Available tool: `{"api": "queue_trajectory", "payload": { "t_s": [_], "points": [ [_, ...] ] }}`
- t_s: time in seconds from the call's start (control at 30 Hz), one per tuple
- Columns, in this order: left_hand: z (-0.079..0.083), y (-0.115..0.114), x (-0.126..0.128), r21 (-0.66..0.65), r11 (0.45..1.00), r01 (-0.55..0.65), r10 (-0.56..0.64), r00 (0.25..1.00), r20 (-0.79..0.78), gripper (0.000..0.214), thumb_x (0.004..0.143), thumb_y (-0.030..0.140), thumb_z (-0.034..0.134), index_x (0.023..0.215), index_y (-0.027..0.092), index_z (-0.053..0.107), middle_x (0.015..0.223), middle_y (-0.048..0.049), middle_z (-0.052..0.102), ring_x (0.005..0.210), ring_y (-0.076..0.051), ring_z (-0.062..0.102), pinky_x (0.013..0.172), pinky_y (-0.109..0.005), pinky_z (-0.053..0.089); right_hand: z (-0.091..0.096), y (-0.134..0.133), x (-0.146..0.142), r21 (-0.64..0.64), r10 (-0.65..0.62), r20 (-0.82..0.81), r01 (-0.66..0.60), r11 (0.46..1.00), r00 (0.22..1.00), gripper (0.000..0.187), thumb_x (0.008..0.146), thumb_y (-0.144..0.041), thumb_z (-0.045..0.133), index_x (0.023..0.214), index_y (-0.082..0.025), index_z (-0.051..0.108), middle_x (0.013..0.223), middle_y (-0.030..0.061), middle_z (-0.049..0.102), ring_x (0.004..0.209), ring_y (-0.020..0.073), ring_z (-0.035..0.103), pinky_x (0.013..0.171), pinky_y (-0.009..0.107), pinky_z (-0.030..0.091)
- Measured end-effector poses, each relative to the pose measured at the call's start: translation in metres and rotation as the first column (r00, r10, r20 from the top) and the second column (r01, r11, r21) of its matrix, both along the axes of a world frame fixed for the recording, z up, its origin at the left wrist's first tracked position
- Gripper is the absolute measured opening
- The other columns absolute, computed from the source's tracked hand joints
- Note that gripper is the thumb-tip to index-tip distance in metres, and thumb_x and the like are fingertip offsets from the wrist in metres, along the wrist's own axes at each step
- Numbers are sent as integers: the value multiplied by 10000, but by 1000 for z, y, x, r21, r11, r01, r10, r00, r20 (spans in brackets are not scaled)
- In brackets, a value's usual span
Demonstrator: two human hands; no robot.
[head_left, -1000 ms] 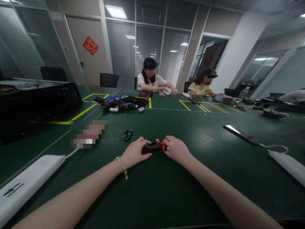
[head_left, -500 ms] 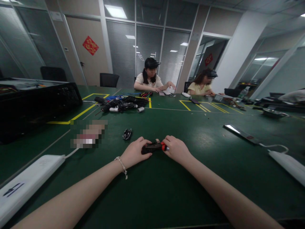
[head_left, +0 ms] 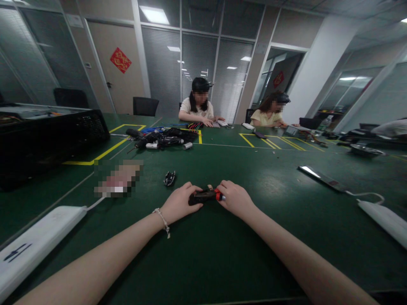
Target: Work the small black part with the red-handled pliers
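My left hand [head_left: 182,200] is closed around the left end of a dark, elongated casing [head_left: 205,196] low over the green table; its exact kind is not clear. At the casing's right end, my right hand [head_left: 234,199] pinches a small red piece [head_left: 218,195] with a pale, shiny bit showing beside the fingers. The red piece meets the casing; whether they are joined I cannot make out. A small tan bit [head_left: 210,187] shows just behind the casing. Left of and beyond my hands lies a small black open shell part [head_left: 169,178].
Black cables [head_left: 165,137] are heaped at the back left, near a large black case [head_left: 57,140]. White power banks flank me, left [head_left: 41,241] and right [head_left: 383,220], the right one cabled to a phone [head_left: 321,178]. Two people [head_left: 199,103] sit across the table [head_left: 203,254].
My hands and the casing hold almost the same position. Across the table, one person's raised hand has come down toward the tabletop.
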State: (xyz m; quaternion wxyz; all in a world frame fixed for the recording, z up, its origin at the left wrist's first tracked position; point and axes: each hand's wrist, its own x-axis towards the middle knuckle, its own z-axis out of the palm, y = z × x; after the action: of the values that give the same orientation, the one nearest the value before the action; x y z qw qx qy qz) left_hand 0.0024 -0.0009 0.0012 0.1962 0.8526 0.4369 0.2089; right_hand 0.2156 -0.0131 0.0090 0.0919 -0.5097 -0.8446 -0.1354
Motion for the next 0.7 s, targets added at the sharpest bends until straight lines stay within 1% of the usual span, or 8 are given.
{"api": "queue_trajectory", "payload": {
  "t_s": [0.13,0.37,0.7],
  "points": [
    [1,-1,0,15,1000,-1,1,1000,-8,388,699,381,584,1055,245,514,947,-10,495,796,-162,537,682,-272,435,0,0,1,13,6,16,-6,1000,1000,191,715,-243,535,877,-154,587,887,63,566,766,153,511,670,250,434],
    [1,-1,1,-5,1000,2,-2,1000,0,384,701,373,586,1054,239,518,954,-12,494,781,-150,536,675,-260,434,1,0,0,-7,-4,2,4,1000,1000,194,719,-246,534,883,-156,585,891,64,569,769,149,516,664,241,433],
    [1,-1,0,-5,1000,1,-1,1000,-1,390,699,386,583,1056,242,517,951,-9,491,784,-154,537,678,-269,441,5,-3,-1,-5,-7,8,7,1000,1000,183,721,-238,536,875,-152,590,884,61,570,760,146,518,658,242,437]
  ]
}}
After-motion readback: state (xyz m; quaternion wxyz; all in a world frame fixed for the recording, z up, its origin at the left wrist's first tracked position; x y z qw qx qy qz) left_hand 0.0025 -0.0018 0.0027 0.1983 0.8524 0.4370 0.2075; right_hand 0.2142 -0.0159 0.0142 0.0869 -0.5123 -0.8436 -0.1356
